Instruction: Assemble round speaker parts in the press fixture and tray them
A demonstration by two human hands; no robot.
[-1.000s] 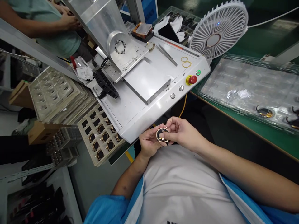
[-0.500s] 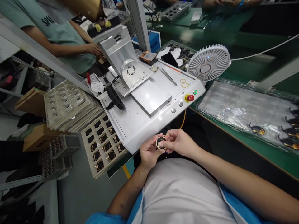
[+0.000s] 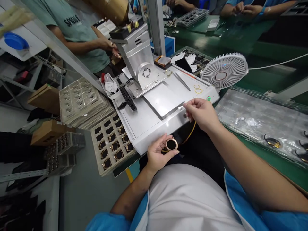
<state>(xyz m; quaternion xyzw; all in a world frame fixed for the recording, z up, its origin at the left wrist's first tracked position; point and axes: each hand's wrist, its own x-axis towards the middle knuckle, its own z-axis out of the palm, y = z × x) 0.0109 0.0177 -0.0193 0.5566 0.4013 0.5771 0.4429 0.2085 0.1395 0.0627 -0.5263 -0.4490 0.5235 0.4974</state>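
One round watch piece (image 3: 171, 144), black-faced and gold-rimmed, is in the left hand (image 3: 159, 153), its face turned up toward the camera. It sits at the ends of the fingers, out beyond the palm: the thumb lies along its lower edge, the other fingertips come round its upper left, and together they pinch it by the rim, leaving the dark face uncovered.

The right hand (image 3: 201, 112) is well apart from the piece, above and to the right of it, at the front edge of the white machine (image 3: 144, 140). Its fingers are bent, with thumb and forefinger brought close together; whether they pinch anything small or touch the machine, I cannot tell. A green-lit button (image 3: 209, 98) shows just beside that hand.

On the machine, a flat metal plate (image 3: 163, 101) lies left of the right hand, and tweezers (image 3: 182, 82) lie farther back. Left of the machine, a tray (image 3: 98, 152) carries similar gold-rimmed pieces. A clear tray (image 3: 250, 106) lies to the right on the green bench (image 3: 240, 43).
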